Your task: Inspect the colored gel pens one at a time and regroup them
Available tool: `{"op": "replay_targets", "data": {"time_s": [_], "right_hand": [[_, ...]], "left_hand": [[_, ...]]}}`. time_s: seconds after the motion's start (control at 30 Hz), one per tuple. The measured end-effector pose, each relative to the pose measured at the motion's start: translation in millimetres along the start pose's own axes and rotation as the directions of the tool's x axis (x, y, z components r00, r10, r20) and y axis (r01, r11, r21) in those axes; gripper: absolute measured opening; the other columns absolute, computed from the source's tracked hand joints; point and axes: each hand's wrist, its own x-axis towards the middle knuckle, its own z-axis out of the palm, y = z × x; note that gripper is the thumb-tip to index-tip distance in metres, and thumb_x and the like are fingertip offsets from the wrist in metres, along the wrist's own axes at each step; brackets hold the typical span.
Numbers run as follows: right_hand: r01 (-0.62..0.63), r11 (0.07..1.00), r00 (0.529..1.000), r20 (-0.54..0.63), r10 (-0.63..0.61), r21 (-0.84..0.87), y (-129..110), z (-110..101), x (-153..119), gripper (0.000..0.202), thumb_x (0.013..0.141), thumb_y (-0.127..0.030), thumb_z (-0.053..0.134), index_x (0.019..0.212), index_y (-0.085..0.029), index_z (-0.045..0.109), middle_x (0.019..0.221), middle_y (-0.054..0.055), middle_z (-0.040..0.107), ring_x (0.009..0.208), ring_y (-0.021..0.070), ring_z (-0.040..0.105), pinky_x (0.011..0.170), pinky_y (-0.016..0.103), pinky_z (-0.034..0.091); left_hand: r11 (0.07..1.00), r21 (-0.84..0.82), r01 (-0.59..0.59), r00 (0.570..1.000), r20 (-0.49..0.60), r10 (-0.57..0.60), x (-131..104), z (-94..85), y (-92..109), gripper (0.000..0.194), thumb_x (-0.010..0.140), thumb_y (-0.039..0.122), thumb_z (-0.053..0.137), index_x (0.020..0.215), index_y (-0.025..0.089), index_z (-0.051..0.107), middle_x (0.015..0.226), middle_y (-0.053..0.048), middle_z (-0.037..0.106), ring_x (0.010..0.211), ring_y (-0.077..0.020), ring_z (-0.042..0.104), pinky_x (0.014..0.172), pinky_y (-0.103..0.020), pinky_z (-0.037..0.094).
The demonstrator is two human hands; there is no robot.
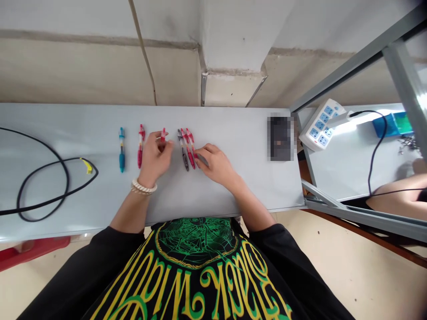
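My left hand (156,156) is closed round a red pen (163,135), whose top end sticks up between the fingers. To its left, another red pen (140,144) and a teal pen (122,151) lie apart on the grey table (216,124). A dark grey pen (183,149) lies right of that hand, beside two red pens (189,149). My right hand (213,163) has its fingers together at the lower end of this group, with a grey piece (202,159) between thumb and fingers; what that piece belongs to is hidden.
A looped black cable (68,178) with a yellow tag lies on the left. A blurred dark object (280,138) sits at the right end. Beyond the metal frame (353,218) are a power strip (322,124) and another person's arm (400,195).
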Motion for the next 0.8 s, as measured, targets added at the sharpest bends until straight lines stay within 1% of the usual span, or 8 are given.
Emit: {"op": "replay_targets", "data": {"time_s": [0.03, 0.1, 0.17, 0.23, 0.3, 0.43, 0.53, 0.8], "right_hand": [[-0.002, 1.000, 1.000, 0.010, 0.002, -0.011, 0.2, 0.0, 0.1, 0.028, 0.107, -0.022, 0.055, 0.130, -0.017, 0.070, 0.113, 0.012, 0.068, 0.106, 0.0248, 0.061, 0.097, 0.040, 0.052], [-0.012, 1.000, 1.000, 0.019, 0.013, -0.023, 0.4, -0.3, 0.2, 0.030, 0.108, -0.022, 0.054, 0.133, -0.017, 0.070, 0.114, 0.013, 0.066, 0.107, 0.0253, 0.060, 0.097, 0.041, 0.052], [-0.025, 0.999, 0.999, 0.028, 0.026, -0.029, 0.1, -0.7, 0.3, 0.031, 0.108, -0.023, 0.053, 0.134, -0.017, 0.070, 0.116, 0.013, 0.065, 0.108, 0.0255, 0.060, 0.098, 0.041, 0.053], [-0.028, 0.999, 0.999, 0.040, 0.030, -0.038, -0.5, -0.8, 0.2, 0.030, 0.109, -0.023, 0.053, 0.132, -0.017, 0.071, 0.116, 0.013, 0.065, 0.108, 0.0251, 0.060, 0.098, 0.040, 0.053], [-0.020, 0.999, 0.999, 0.045, 0.022, -0.042, -1.2, -0.4, 0.1, 0.029, 0.108, -0.023, 0.055, 0.130, -0.018, 0.072, 0.115, 0.012, 0.064, 0.106, 0.0241, 0.060, 0.097, 0.039, 0.052], [-0.015, 1.000, 0.998, 0.059, 0.016, -0.024, -1.9, 0.8, 0.4, 0.027, 0.105, -0.024, 0.060, 0.130, -0.021, 0.070, 0.112, 0.009, 0.062, 0.101, 0.0220, 0.060, 0.093, 0.036, 0.051], [-0.034, 0.999, 0.998, 0.060, 0.035, -0.031, -2.1, -0.1, 0.8, 0.025, 0.105, -0.026, 0.061, 0.126, -0.019, 0.070, 0.110, 0.009, 0.062, 0.098, 0.0222, 0.059, 0.089, 0.035, 0.050], [0.007, 1.000, 0.997, 0.077, -0.005, -0.019, -3.9, -0.4, -1.0, 0.024, 0.103, -0.017, 0.056, 0.120, -0.019, 0.073, 0.110, 0.010, 0.063, 0.099, 0.0228, 0.060, 0.089, 0.035, 0.048]], "left_hand": [[0.987, 0.151, -0.057, 0.998, -0.027, 0.062, 0.3, 0.3, -6.6, 0.026, 0.088, 0.030, 0.065, 0.112, 0.021, 0.061, 0.083, -0.005, 0.063, 0.072, -0.0239, 0.058, 0.071, -0.041, 0.048], [0.939, 0.320, -0.124, 0.987, -0.059, 0.150, 0.8, -0.7, -18.2, 0.026, 0.087, 0.021, 0.062, 0.113, 0.019, 0.063, 0.104, -0.014, 0.068, 0.099, -0.0328, 0.064, 0.095, -0.053, 0.050], [0.928, 0.341, -0.151, 0.981, -0.067, 0.185, 1.8, -3.7, -26.3, 0.024, 0.088, 0.017, 0.061, 0.111, 0.020, 0.064, 0.117, -0.018, 0.065, 0.116, -0.0388, 0.062, 0.110, -0.060, 0.044], [0.939, 0.315, -0.141, 0.982, -0.077, 0.173, 3.5, -8.2, -31.1, 0.024, 0.088, 0.017, 0.063, 0.111, 0.021, 0.065, 0.121, -0.018, 0.063, 0.126, -0.0421, 0.058, 0.117, -0.062, 0.039], [0.943, 0.307, -0.127, 0.982, -0.095, 0.163, 5.7, -13.0, -33.4, 0.026, 0.088, 0.016, 0.064, 0.114, 0.022, 0.065, 0.123, -0.018, 0.061, 0.131, -0.0443, 0.054, 0.120, -0.065, 0.036], [0.914, 0.387, -0.122, 0.978, -0.108, 0.176, 8.0, -19.2, -32.7, 0.033, 0.088, 0.013, 0.061, 0.122, 0.016, 0.062, 0.123, -0.019, 0.059, 0.131, -0.0467, 0.052, 0.119, -0.072, 0.037], [0.899, 0.419, -0.130, 0.973, -0.119, 0.197, 7.6, -20.1, -29.8, 0.037, 0.088, 0.011, 0.059, 0.124, 0.016, 0.063, 0.123, -0.018, 0.059, 0.130, -0.0452, 0.054, 0.119, -0.071, 0.038], [0.894, 0.416, -0.167, 0.968, -0.102, 0.229, 9.5, -24.6, -24.0, 0.029, 0.082, 0.010, 0.061, 0.107, 0.020, 0.072, 0.123, -0.018, 0.059, 0.128, -0.0444, 0.056, 0.119, -0.071, 0.036]]}}
